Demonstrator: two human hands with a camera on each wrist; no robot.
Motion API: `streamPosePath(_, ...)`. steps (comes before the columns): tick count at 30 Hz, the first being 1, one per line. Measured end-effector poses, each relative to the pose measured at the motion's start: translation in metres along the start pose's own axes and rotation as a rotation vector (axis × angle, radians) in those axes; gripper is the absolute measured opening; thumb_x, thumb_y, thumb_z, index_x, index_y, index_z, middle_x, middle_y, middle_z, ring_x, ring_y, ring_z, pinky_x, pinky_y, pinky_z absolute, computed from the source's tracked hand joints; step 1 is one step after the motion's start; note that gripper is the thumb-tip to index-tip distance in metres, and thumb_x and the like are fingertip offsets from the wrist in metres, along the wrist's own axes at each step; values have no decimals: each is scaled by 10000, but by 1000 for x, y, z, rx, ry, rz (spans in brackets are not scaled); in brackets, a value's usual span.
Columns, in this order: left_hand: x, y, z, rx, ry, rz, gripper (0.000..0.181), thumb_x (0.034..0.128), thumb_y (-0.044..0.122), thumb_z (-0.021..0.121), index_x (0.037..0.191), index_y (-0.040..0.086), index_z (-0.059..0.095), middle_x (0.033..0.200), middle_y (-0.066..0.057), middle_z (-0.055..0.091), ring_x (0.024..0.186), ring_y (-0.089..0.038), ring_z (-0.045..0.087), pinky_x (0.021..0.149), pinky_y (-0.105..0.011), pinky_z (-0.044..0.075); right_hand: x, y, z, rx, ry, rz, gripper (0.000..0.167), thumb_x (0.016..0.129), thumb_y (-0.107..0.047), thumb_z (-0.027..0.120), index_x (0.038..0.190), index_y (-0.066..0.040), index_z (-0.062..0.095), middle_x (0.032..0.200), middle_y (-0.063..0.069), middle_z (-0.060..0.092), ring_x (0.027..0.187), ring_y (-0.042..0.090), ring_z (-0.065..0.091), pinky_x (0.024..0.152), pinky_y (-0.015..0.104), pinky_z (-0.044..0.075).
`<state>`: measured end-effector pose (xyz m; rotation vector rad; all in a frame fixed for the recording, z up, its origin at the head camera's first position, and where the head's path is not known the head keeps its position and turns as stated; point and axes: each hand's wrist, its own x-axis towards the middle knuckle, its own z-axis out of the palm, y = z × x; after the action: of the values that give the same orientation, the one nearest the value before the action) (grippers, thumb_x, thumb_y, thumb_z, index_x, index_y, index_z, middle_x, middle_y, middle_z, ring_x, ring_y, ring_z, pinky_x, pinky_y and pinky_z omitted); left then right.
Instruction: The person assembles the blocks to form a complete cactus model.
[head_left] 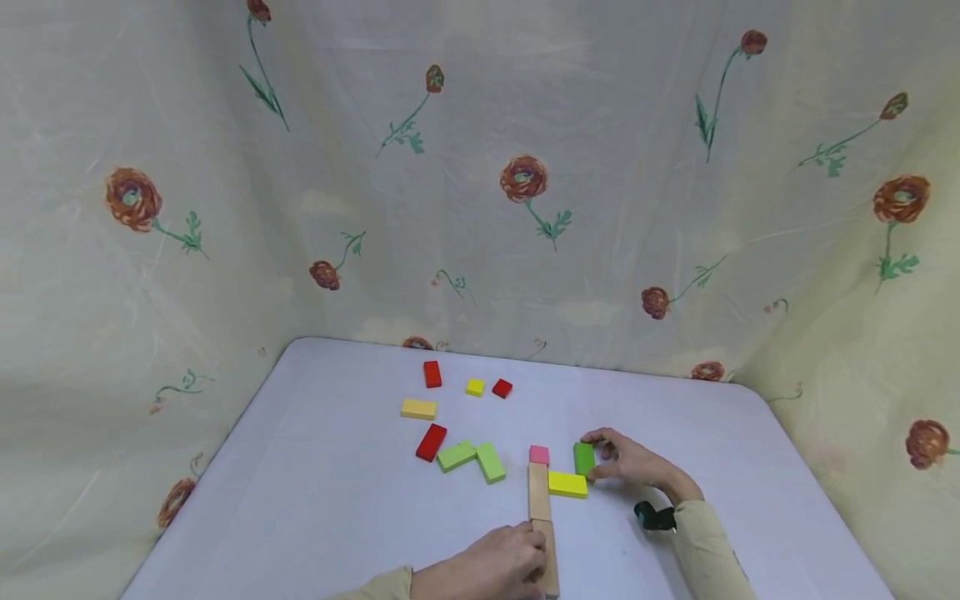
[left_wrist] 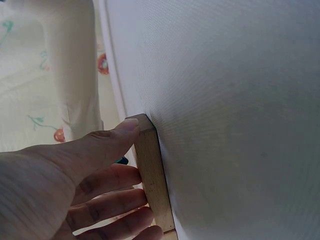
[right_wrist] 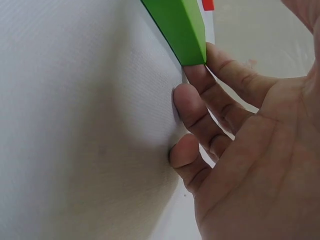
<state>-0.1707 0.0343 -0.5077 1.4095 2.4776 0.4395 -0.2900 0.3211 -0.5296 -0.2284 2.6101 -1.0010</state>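
Observation:
At the table's near side my left hand [head_left: 495, 565] grips a plain wooden block [head_left: 552, 560]. Its thumb lies at one end and the fingertips along the side, as the left wrist view shows on the same wooden block [left_wrist: 154, 175]. Beyond it, a second wooden block [head_left: 538, 493] continues the line, with a pink block [head_left: 539, 454] at its far end. A yellow block [head_left: 567, 485] extends rightward from that second block. My right hand [head_left: 633, 463] pinches a green block [head_left: 584, 459] by its ends, just beyond the yellow block's right end.
Left of the line lie two light green blocks [head_left: 491, 462], a red block [head_left: 431, 442] and a tan block [head_left: 418, 409]. Farther back are another red block [head_left: 432, 374], a small yellow block [head_left: 475, 387] and a small red block [head_left: 502, 388]. Flowered cloth [head_left: 480, 250] hangs around the white table [head_left: 337, 483].

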Motion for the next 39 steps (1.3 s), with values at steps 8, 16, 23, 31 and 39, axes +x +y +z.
streamPosePath(8, 0, 0, -1, 10, 4, 6, 222, 862, 366, 705, 1001, 199, 747, 946, 124, 606, 811, 43, 454, 683, -84, 427, 1, -2, -1, 24, 23, 4, 597, 783, -285, 766, 1293, -103, 514, 1253, 79, 534, 1041, 252, 439, 848, 393, 385)
streamPosePath(16, 1, 0, 1, 7, 7, 3, 224, 865, 371, 700, 1004, 202, 748, 952, 123, 618, 801, 46, 454, 672, -84, 425, 3, -4, -5, 14, 77, -37, 515, 835, -262, 721, 1277, -90, 520, 1259, 96, 570, 1037, 242, 472, 852, 393, 405)
streamPosePath(23, 2, 0, 2, 31, 24, 8, 201, 858, 365, 714, 981, 209, 749, 945, 129, 614, 790, 45, 450, 662, -82, 416, 9, -15, -8, 12, 99, -44, 513, 846, -239, 707, 1296, -86, 514, 1269, 102, 553, 1098, 269, 449, 890, 456, 399)
streamPosePath(31, 2, 0, 1, 21, 25, 13, 186, 867, 348, 708, 974, 202, 749, 935, 127, 612, 789, 46, 452, 665, -85, 421, 15, -27, -5, 1, 96, -73, 494, 855, -230, 699, 1296, -96, 521, 1282, 103, 554, 1153, 280, 452, 953, 515, 385)
streamPosePath(39, 2, -1, 1, 30, 30, 25, 179, 870, 347, 706, 948, 193, 752, 922, 121, 612, 793, 44, 458, 661, -90, 418, 23, -50, 5, -4, 47, -135, 541, 837, -228, 720, 1317, -107, 500, 1311, 95, 542, 1212, 295, 447, 1044, 537, 360)
